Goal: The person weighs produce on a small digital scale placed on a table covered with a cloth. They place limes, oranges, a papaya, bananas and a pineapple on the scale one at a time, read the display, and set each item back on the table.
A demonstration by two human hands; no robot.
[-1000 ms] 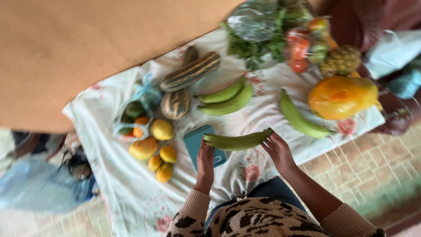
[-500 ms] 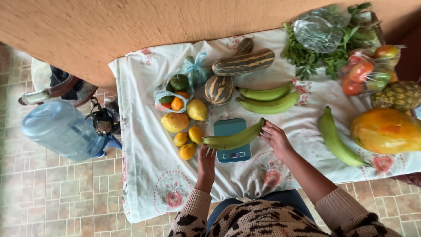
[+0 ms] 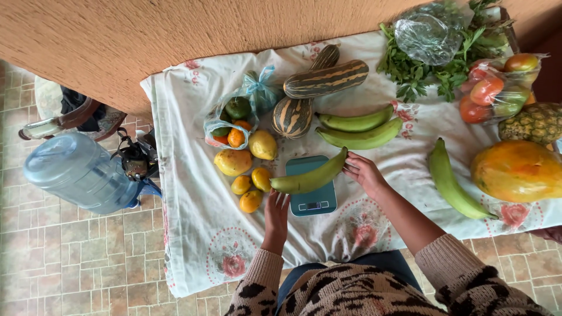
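Beside the scale [image 3: 312, 190], a tied bag [image 3: 234, 120] holds mixed fruit.

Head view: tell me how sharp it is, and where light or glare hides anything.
Head view: sharp across the table, with even, soft light and faint shadows; the green banana, both hands and the scale read clearly; glare whitens the clear plastic bag over the greens; edges bow slightly from the wide lens.

- Holding a green plantain [image 3: 310, 177] across a teal kitchen scale [image 3: 312, 187], left hand [image 3: 276, 212] at its blunt end, right hand [image 3: 364, 173] at its tip.
- Lying beyond on the white cloth [image 3: 193, 228]: two more plantains [image 3: 358, 130], striped squashes [image 3: 319, 82], yellow fruits [image 3: 249, 175], a papaya [image 3: 518, 171].
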